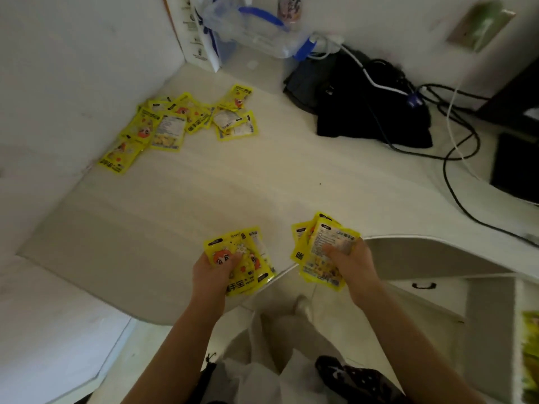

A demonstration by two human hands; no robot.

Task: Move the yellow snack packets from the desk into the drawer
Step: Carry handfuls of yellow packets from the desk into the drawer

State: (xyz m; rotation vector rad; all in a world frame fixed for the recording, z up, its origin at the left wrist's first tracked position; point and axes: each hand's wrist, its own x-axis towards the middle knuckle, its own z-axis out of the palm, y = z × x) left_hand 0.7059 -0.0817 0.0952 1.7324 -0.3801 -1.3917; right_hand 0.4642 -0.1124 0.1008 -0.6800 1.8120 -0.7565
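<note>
My left hand [211,274] grips a fanned bunch of yellow snack packets [248,258] over the desk's front edge. My right hand [351,265] holds a second bunch of yellow packets [318,246], printed backs up, just past the desk's curved edge. Several more yellow packets [172,126] lie scattered at the desk's far left, by the wall. At the lower right an open drawer [529,354] shows yellow packets inside, blurred at the frame edge.
The white desk [262,176] carries a black bag [364,106] with black and white cables [455,158] at the back right. A clear plastic bag [248,33] stands at the back. A drawer front with a black handle [423,285] sits under the desk, right. My legs are below.
</note>
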